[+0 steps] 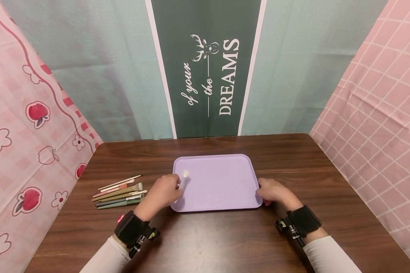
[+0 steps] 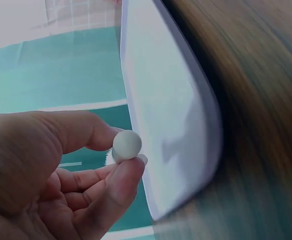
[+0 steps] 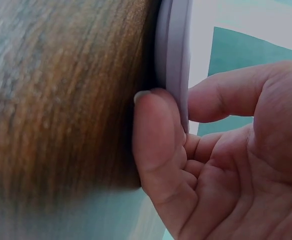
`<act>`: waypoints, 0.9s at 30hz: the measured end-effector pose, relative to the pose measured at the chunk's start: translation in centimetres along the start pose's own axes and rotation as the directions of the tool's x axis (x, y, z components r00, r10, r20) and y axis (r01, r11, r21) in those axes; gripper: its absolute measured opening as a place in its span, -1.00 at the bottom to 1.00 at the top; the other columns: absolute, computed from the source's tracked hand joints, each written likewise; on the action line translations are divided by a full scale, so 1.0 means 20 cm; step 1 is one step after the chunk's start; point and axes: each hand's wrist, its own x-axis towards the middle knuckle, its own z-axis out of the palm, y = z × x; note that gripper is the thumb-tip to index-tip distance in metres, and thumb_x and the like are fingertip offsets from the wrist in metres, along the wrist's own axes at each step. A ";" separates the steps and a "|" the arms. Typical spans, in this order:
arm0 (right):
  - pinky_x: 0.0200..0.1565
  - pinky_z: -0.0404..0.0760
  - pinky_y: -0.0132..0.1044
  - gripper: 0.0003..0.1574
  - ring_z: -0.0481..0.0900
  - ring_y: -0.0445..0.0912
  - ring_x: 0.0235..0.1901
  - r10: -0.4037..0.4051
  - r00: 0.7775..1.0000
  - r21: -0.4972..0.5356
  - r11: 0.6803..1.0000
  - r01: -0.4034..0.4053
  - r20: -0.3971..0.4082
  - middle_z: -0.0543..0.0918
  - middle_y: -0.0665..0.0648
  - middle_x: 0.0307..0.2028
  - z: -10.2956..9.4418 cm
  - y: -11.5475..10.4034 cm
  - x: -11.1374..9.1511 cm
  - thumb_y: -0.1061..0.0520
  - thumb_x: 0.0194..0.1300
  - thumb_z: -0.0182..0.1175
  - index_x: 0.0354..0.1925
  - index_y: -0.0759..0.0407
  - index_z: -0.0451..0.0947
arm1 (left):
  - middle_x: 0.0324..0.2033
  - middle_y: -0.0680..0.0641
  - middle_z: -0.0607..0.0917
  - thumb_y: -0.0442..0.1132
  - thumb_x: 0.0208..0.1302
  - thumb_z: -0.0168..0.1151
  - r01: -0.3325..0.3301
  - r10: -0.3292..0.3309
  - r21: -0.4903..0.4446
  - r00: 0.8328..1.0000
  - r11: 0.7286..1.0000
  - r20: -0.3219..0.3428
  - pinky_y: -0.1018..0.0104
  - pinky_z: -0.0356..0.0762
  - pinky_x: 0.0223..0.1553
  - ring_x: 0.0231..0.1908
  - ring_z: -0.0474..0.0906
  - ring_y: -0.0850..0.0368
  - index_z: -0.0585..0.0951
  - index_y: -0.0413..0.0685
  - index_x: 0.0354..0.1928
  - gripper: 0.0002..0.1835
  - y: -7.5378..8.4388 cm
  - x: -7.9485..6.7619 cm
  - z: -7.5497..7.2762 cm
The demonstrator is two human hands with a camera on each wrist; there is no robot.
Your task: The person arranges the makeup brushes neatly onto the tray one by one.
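A makeup brush (image 1: 182, 183) with pale bristles and a light handle is pinched between the thumb and finger of my left hand (image 1: 164, 191). It is held over the left side of a lilac rectangular tray (image 1: 218, 184), bristles pointing away from me. In the left wrist view the round white end of the brush handle (image 2: 127, 144) faces the camera. My right hand (image 1: 272, 190) grips the tray's right edge. The right wrist view shows the thumb on one side of the tray rim (image 3: 177, 60) and a finger (image 3: 156, 130) curled under it.
Several makeup brushes (image 1: 119, 193) lie in a loose pile left of the tray, on the brown wooden table (image 1: 205, 242). A printed green curtain (image 1: 208, 125) hangs behind the table, with pink patterned cloths at the left and right sides.
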 end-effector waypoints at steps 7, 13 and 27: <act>-0.48 0.61 -0.22 -0.92 0.63 -0.05 -0.62 -0.008 1.000 -0.009 1.000 0.007 -0.005 0.57 0.17 -0.53 0.00 0.00 0.01 0.26 0.20 0.04 -0.32 0.28 0.44 | -0.52 0.06 0.59 -0.21 0.13 0.34 -0.047 0.047 -0.012 0.999 0.999 0.001 0.24 0.46 -0.39 -0.48 0.48 0.13 0.60 -0.12 -0.32 -0.84 0.09 0.09 0.04; -0.48 0.61 -0.23 -0.94 0.63 -0.06 -0.61 -0.010 1.000 -0.016 1.000 0.010 -0.004 0.57 0.15 -0.52 0.00 0.01 0.01 0.26 0.21 0.04 -0.32 0.27 0.43 | -0.48 0.01 0.64 -0.17 0.10 0.32 -0.048 0.049 -0.045 0.999 0.998 0.008 0.21 0.49 -0.32 -0.42 0.53 0.10 0.62 -0.13 -0.29 -0.81 0.17 0.17 0.07; -0.48 0.61 -0.24 -0.94 0.64 -0.07 -0.62 -0.013 1.000 -0.015 1.000 0.013 -0.011 0.58 0.15 -0.52 0.00 0.00 0.00 0.26 0.19 0.05 -0.33 0.26 0.42 | -0.50 -0.01 0.61 -0.17 0.11 0.30 -0.041 0.048 -0.112 0.997 0.993 0.058 0.33 0.39 -0.43 -0.47 0.49 0.10 0.60 -0.07 -0.33 -0.85 0.34 0.32 0.17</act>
